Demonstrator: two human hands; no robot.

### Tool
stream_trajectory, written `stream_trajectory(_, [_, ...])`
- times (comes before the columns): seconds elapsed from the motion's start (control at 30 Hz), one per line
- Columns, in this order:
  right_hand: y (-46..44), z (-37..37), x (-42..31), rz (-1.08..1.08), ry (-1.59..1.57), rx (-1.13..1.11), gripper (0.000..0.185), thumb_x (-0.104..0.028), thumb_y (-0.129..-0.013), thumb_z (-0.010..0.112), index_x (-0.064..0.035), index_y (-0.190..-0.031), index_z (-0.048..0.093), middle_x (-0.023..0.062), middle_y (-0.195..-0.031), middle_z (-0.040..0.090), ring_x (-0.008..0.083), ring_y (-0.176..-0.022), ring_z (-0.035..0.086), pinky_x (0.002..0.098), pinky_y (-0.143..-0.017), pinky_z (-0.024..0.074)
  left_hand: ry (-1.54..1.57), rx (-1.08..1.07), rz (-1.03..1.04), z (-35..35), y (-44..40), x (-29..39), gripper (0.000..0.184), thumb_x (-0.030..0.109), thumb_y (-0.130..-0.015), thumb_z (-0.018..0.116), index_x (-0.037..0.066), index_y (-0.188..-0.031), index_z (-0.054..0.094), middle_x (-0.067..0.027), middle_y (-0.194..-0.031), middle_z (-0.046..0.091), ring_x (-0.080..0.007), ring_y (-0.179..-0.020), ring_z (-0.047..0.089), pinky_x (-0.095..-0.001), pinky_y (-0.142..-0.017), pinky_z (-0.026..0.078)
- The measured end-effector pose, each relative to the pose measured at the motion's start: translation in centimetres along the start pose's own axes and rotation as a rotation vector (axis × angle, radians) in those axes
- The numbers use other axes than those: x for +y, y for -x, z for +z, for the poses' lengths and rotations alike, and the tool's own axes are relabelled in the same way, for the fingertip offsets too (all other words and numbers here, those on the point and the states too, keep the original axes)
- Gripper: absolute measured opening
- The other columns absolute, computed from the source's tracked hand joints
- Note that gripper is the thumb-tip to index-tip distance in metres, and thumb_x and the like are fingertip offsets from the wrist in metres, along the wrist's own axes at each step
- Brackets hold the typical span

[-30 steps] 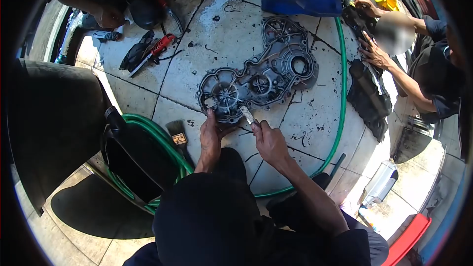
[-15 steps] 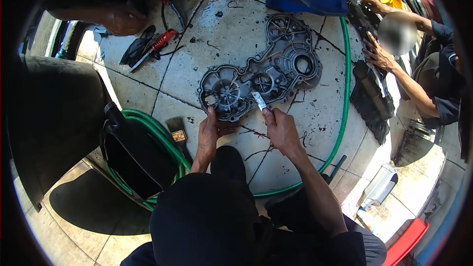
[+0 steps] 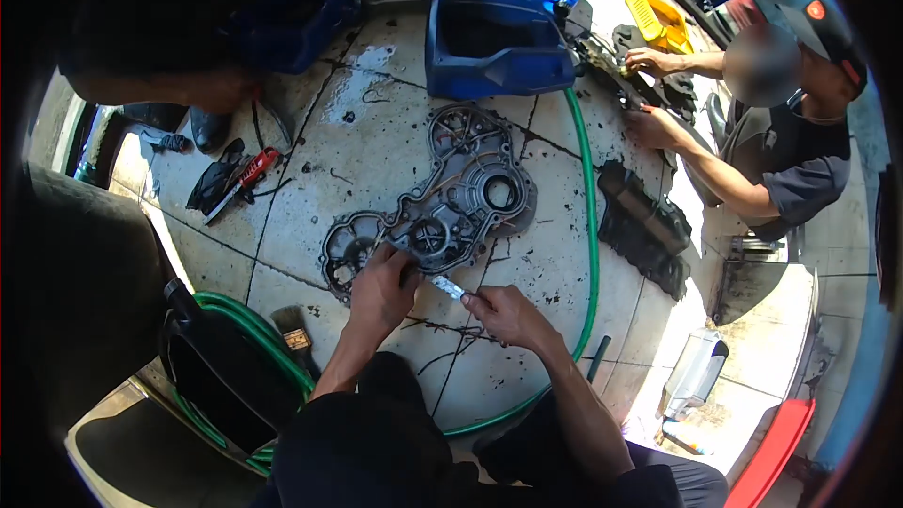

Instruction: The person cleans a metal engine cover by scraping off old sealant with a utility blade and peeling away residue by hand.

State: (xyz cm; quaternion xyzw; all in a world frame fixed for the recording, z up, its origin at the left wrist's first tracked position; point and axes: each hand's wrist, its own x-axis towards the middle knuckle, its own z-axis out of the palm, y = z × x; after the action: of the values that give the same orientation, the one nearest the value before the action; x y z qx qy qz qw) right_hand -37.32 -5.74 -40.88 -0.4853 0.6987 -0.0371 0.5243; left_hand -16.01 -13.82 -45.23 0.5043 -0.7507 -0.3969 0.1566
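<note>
A grey metal engine cover [image 3: 442, 198] with ribs and round openings lies on the tiled floor in front of me. My left hand [image 3: 381, 290] is over its lower left lobe, fingers bent down onto the metal; whether they pinch anything is hidden. In my right hand [image 3: 513, 318] is a scraper [image 3: 448, 287] with a flat, light, smeared blade, pointing up and left. The blade's tip is just beside the cover's lower edge, close to my left hand.
Blue cut-open containers [image 3: 499, 75] stand beyond the cover. A green hose [image 3: 591, 226] curves along the right. A brush [image 3: 295, 337] and black jug [image 3: 216, 357] are at left, a red-handled knife [image 3: 246, 174] farther up. Co-workers' hands [image 3: 658, 127] are at upper right and upper left.
The view has shifted, showing more at the top. My left hand has gone from the cover's lower rim to on top of its left lobe. The scraper has moved off the cover's middle to its edge.
</note>
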Motion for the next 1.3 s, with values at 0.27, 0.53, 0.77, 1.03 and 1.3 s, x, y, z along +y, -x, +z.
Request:
stream_trajectory(0.27, [-0.1,-0.1,2.0,-0.093,-0.005,0.088,0.051,-0.043,-0.102,0.050,0.0031,-0.089,0.066,0.0274,-0.076,0.064,0.0445,-0.072,0.063,0.0520,-0.069,0.0474,-0.086,0.032,0.075,0.5,-0.6,-0.5,0.012,0.003,-0.084,0.064,-0.002,-0.095,0.063,-0.0236,-0.097,0.062,-0.0454,-0.085,0.063,-0.0509,-0.074,0.052])
stream_trajectory(0.53, [-0.5,1.2,1.6,-0.168,0.016,0.090,0.050,-0.043,-0.102,0.050,0.0023,-0.088,0.064,0.0248,-0.071,0.062,0.0415,-0.067,0.061,0.0502,-0.065,0.0460,-0.182,0.083,-0.037,0.3,1.1,-1.4,0.011,0.001,-0.086,0.060,-0.002,-0.096,0.056,-0.0285,-0.093,0.060,-0.0491,-0.082,0.062,-0.0564,-0.071,0.048])
stream_trajectory(0.77, [-0.8,1.6,2.4,-0.178,0.024,0.156,0.047,-0.044,-0.103,0.050,0.0002,-0.098,0.064,0.0218,-0.068,0.061,0.0378,-0.063,0.060,0.0478,-0.063,0.0454,0.114,-0.269,-0.027,-2.4,5.3,0.2,0.012,0.007,-0.084,0.066,0.000,-0.092,0.070,-0.0210,-0.089,0.070,-0.0399,-0.087,0.068,-0.0457,-0.077,0.053])
stream_trajectory(1.03, [-0.1,2.5,-0.3,-0.165,-0.070,0.176,0.031,-0.032,-0.103,0.052,-0.0051,-0.117,0.058,0.0222,-0.076,0.065,0.0410,-0.071,0.063,0.0473,-0.066,0.0483,0.141,-0.526,-0.029,4.0,8.6,-0.1,0.016,0.014,-0.083,0.064,0.001,-0.090,0.068,-0.0204,-0.091,0.069,-0.0386,-0.089,0.066,-0.0452,-0.080,0.052])
stream_trajectory(1.3, [-0.7,4.8,-0.2,-0.154,-0.071,0.196,0.026,-0.029,-0.104,0.050,-0.0057,-0.112,0.058,0.0242,-0.078,0.067,0.0458,-0.077,0.066,0.0531,-0.067,0.0486,0.232,-0.222,-0.108,1.2,8.8,-3.5,0.030,0.004,-0.090,0.059,0.006,-0.118,0.069,-0.0135,-0.100,0.071,-0.0264,-0.088,0.069,-0.0373,-0.076,0.054])
